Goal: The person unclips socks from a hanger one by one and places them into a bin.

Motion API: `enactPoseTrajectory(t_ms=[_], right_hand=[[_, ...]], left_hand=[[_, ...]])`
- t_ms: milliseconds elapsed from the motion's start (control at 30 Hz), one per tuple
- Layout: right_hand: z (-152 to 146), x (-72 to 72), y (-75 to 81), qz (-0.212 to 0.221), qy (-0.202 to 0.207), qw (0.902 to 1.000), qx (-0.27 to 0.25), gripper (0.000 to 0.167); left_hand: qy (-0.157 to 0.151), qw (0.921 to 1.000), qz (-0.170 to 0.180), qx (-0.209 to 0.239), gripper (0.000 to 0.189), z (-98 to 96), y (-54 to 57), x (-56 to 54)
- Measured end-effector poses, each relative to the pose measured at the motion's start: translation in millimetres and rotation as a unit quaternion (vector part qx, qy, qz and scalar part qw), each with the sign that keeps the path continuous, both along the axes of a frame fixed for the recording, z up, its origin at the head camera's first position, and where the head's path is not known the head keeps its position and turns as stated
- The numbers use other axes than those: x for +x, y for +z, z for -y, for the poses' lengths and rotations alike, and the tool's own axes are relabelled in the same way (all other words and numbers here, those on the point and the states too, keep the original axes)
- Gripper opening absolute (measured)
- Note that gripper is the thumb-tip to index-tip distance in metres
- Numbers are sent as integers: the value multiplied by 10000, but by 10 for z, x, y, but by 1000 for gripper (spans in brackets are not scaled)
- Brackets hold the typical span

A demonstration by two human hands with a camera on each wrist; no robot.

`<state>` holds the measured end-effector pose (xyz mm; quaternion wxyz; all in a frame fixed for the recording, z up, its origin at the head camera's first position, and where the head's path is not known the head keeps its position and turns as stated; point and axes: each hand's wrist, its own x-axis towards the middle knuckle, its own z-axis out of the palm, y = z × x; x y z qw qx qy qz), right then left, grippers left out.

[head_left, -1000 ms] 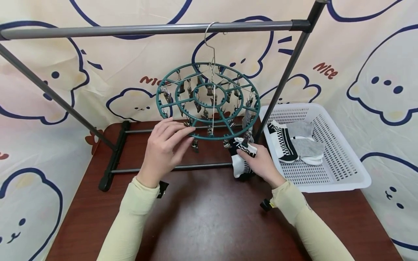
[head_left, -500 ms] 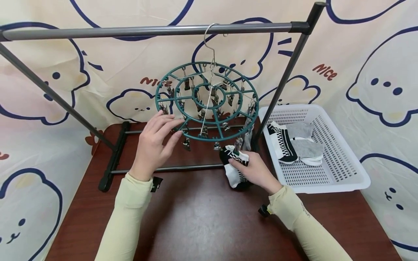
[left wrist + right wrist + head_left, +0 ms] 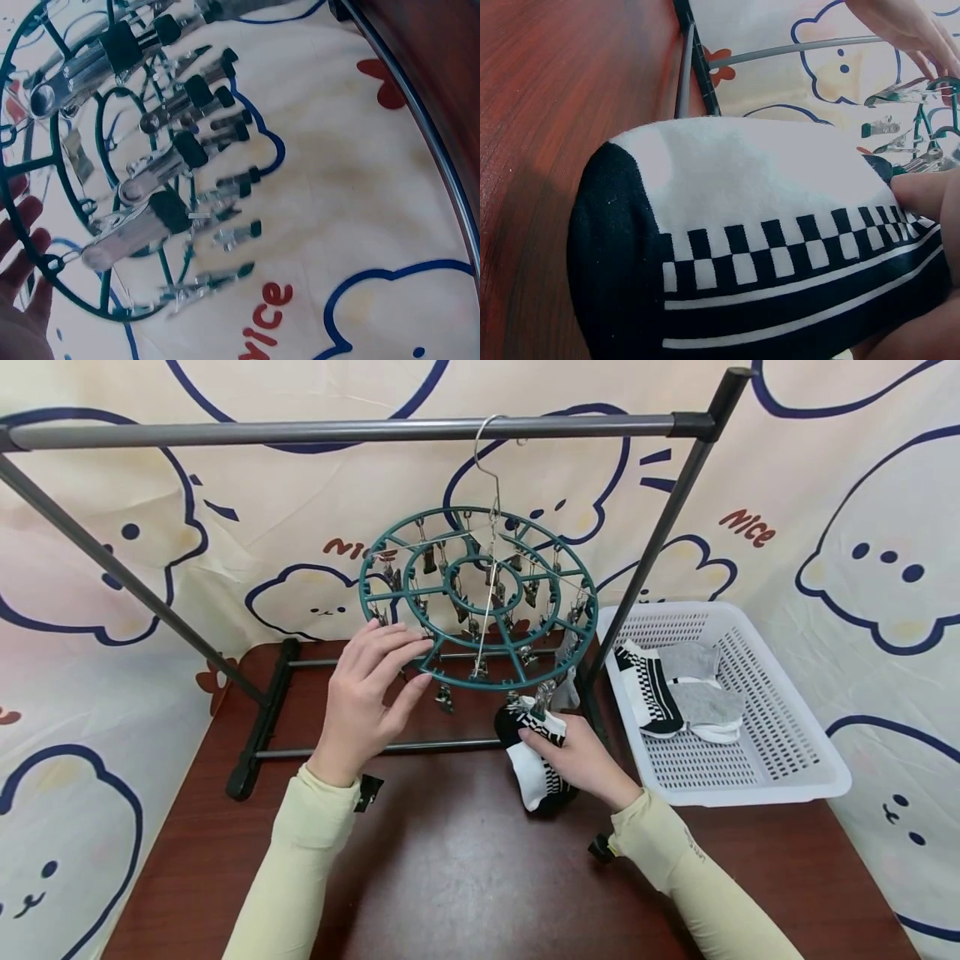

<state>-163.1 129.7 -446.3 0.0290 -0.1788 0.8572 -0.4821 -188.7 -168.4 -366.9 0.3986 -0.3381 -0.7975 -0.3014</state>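
A green round clip hanger hangs by its wire hook from a rail, ringed with metal clips. My left hand holds its near-left rim, fingertips past the rim and thumb below. In the left wrist view, fingers show at the rim. My right hand grips a black-and-white checkered sock by its upper end, thumb on top. A clip from the hanger's front right overlaps that end. The sock's foot hangs toward the table and fills the right wrist view.
A white perforated basket at the right holds another checkered sock and grey socks. A grey piece of cloth hangs at the hanger's right side. The dark rack stands on the brown table against a patterned backdrop.
My right hand and the sock have shifted left and a little nearer. The hanger has turned slightly; my left hand moved left, then slightly back right along its rim.
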Motion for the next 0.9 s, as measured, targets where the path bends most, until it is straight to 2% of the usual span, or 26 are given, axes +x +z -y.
enactPoseTrajectory(t_ms=[67,167,267,367,433,467,567,667,733,800,900], right_hand=[[-4,0,2,-16,-2,10000,-4,20],[-15,-2,0,-29,-12,10000,-17,19],[-27,-3,-6,-44,0,10000,-44,19],[-41,0,-13,0,0,9999,-141,19],[-49,3,-14,-24,16,9998,-195,18],[-54,5,-15,-65,21,9998,-188,16],[-65,7,-22,-201,55,9996,-179,16],[-75,8,-31,-263,65,9996,-87,17],[-77,12,-36,-172,52,9998,-49,20],[-81,17,-39,-40,52,10000,-4,21],[-92,34,-44,240,47,9997,4,25]], left_hand=[[-34,9994,-332,-4,38,-74,0,48],[-236,9941,-1056,-110,29,-228,-18,134],[-723,9822,-1674,-450,23,-429,-72,242],[-1245,9692,-1840,-1061,23,-646,-163,356],[-1518,9654,-1580,-1412,26,-773,-230,414],[-1579,9659,-1349,-1544,28,-824,-262,434],[-1530,9745,-487,-1566,34,-923,-340,442],[-1179,9846,378,-1233,39,-962,-378,401],[-878,9879,768,-1019,40,-971,-385,369],[-633,9884,1038,-911,41,-976,-387,338],[-464,9856,1349,-907,43,-998,-388,296]])
